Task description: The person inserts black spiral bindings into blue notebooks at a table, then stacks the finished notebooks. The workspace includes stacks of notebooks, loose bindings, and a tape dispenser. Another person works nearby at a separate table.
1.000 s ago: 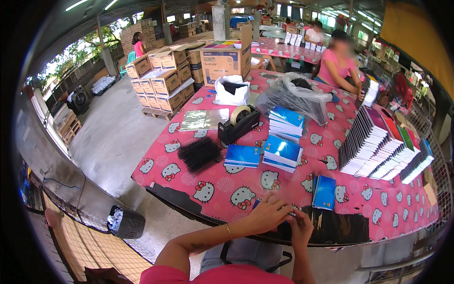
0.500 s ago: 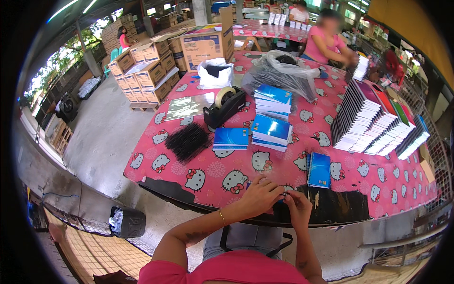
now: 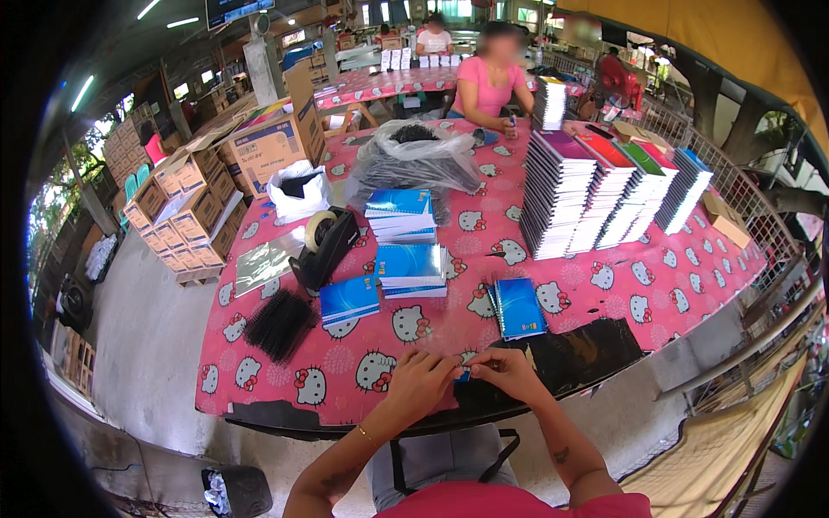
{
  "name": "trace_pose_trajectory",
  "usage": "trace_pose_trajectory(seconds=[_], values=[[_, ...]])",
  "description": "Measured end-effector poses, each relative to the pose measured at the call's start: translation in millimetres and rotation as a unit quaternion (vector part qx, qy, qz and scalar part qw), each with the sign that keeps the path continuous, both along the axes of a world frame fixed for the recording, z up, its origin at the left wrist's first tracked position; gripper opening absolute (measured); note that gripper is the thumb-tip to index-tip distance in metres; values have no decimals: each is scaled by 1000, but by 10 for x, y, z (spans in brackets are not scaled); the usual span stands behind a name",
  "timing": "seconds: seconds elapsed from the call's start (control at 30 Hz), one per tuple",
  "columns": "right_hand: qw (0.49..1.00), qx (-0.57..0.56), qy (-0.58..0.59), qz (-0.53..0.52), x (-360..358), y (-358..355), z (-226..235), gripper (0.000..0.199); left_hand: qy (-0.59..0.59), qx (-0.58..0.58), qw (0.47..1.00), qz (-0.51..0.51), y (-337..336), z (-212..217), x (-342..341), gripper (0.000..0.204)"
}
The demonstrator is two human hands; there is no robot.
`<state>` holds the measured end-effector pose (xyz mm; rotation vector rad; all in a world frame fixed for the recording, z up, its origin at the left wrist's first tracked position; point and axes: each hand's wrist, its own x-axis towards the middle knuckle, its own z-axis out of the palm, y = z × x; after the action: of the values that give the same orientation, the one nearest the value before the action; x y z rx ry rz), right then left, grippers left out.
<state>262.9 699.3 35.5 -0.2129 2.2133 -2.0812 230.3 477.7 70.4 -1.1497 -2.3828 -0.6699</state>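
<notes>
At the near edge of the table my left hand (image 3: 421,382) and my right hand (image 3: 508,376) meet, fingertips pinched close together. Between them shows a bit of a blue notebook (image 3: 465,374), mostly covered by my fingers. Just beyond my right hand lie spiral-bound blue notebooks (image 3: 520,308). Farther off, unbound-looking blue notebooks lie in a low pile (image 3: 350,300) and in two taller stacks, a nearer one (image 3: 409,263) and a farther one (image 3: 399,207). A bundle of black binding coils (image 3: 279,325) rests to the left.
A black tape dispenser (image 3: 328,250) stands by clear plastic sheets (image 3: 263,264). Behind are a white bag (image 3: 299,197) and a plastic bag of black coils (image 3: 414,164). Tall stacks of bound notebooks (image 3: 557,198) fill the right. A co-worker (image 3: 490,82) sits across; cartons (image 3: 192,220) stand left.
The view has swung right, so the table sits farther left in it. My hands stay together at the notebook. The co-worker's hand has moved from the notebook stack down toward the table.
</notes>
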Motion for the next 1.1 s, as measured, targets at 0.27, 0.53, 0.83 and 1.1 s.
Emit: trace_pose_trajectory(seconds=[0.27,0.53,0.83,1.1], values=[[979,146,140,-1,-83,-68,148,12,-25,-31,999,0,-13,81,70,21],[964,129,164,-167,170,-353,347,32,-90,29,996,1,-51,379,78,19],[945,-139,103,-279,349,-324,237,60,-211,205,948,-124,268,598,23,22],[871,373,90,-307,-466,983,-188,71,93,-71,980,161,-1393,-606,-1411,28]])
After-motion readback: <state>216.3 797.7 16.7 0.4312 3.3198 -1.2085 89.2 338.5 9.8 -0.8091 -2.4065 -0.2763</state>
